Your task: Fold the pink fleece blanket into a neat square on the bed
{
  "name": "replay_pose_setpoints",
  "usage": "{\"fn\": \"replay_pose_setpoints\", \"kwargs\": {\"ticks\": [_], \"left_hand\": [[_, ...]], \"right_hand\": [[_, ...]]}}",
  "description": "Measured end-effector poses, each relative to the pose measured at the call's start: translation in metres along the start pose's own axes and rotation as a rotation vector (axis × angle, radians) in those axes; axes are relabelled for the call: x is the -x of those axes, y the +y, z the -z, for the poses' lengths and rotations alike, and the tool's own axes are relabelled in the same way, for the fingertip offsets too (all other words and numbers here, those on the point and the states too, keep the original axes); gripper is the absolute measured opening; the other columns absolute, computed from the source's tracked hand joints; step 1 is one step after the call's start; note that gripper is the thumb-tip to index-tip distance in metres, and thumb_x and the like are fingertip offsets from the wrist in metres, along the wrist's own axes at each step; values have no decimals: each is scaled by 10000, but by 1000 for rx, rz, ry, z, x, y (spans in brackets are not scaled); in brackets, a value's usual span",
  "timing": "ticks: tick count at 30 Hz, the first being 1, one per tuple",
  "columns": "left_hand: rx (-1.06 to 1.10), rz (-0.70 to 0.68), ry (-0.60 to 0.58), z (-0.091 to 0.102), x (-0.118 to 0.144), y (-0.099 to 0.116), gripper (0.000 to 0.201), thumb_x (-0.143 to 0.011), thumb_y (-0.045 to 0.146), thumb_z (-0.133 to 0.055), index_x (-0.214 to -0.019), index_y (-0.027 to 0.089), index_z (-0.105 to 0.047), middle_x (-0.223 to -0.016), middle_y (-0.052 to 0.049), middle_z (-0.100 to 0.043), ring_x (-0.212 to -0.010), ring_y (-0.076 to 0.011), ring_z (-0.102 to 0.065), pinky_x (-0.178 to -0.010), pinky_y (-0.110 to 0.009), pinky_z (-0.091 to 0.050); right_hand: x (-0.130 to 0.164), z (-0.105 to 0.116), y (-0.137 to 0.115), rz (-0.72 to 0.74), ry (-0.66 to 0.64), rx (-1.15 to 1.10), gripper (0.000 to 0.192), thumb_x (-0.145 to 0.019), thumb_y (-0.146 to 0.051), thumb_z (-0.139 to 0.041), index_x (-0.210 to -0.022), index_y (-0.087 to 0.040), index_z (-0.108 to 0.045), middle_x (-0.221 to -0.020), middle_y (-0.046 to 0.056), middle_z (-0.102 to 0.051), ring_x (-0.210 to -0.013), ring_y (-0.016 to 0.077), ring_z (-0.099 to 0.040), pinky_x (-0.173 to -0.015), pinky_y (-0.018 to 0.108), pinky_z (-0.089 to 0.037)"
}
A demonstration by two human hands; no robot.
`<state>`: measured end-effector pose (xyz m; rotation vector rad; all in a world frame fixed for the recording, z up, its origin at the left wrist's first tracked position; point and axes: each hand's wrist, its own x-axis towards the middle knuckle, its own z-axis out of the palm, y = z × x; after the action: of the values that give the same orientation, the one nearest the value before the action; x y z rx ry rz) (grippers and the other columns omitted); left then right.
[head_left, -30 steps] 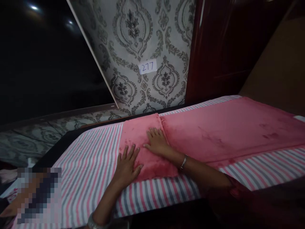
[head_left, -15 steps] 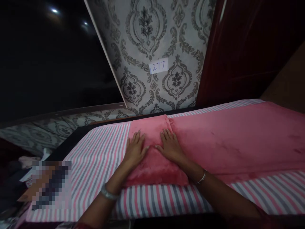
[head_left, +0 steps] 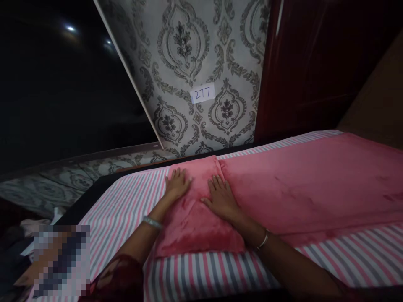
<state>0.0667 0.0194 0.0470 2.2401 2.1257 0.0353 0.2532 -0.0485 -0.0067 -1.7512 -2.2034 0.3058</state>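
A plush pink blanket (head_left: 302, 180) stretches across the right side of a striped sheet (head_left: 126, 201). Its left end is doubled over into a thicker folded section (head_left: 201, 235). My left hand (head_left: 178, 184) lies flat near the left edge of that section, fingers spread. On the right part of the fold rests my right hand (head_left: 222, 199), palm down with fingers stretched out. Neither hand grips the cloth. Darker brushed marks show in the pile around both hands.
Behind the padded surface is a patterned wall with a paper label (head_left: 203, 92) reading 277. A large dark screen (head_left: 69, 92) hangs at left, and a dark red panel (head_left: 302, 71) stands at right. Several pale items (head_left: 36, 226) lie at far left beside a blurred patch.
My left hand has slid away across the fold toward its far left corner. My right hand has stayed at nearly the same spot on the blanket. The view has shifted slightly.
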Motion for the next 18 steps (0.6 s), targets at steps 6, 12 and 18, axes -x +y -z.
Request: {"fn": "replay_pose_setpoints", "kwargs": {"ticks": [6, 12, 18], "left_hand": [[-23, 123, -9, -16, -55, 6, 695, -969, 574, -264, -1577, 237, -291, -1667, -93, -213, -1534, -357, -141, -1150, -692, -223], [-36, 165, -20, -24, -62, 3, 734, -952, 614, -276, -1584, 242, -270, -1666, -103, -214, -1529, -371, -155, -1147, -693, -226], [-11, -358, -42, -10, -88, 49, 584, -1000, 473, -292, -1556, 296, -330, -1656, -59, -251, -1531, -275, -202, -1189, -593, -204]], "right_hand": [[-1, -1, 1, 6, -3, -33, 851, -963, -623, -396, -1571, -41, -275, -1642, 197, -178, -1538, 325, -81, -1222, 519, -56], [-3, 0, 0, 4, -3, -72, 850, -969, -629, -364, -1568, -32, -278, -1636, 210, -201, -1532, 341, -103, -1221, 522, -36], [-3, 5, -1, 4, -19, -89, 852, -965, -626, -385, -1570, -37, -272, -1637, 214, -181, -1533, 343, -97, -1221, 536, -68]]}}
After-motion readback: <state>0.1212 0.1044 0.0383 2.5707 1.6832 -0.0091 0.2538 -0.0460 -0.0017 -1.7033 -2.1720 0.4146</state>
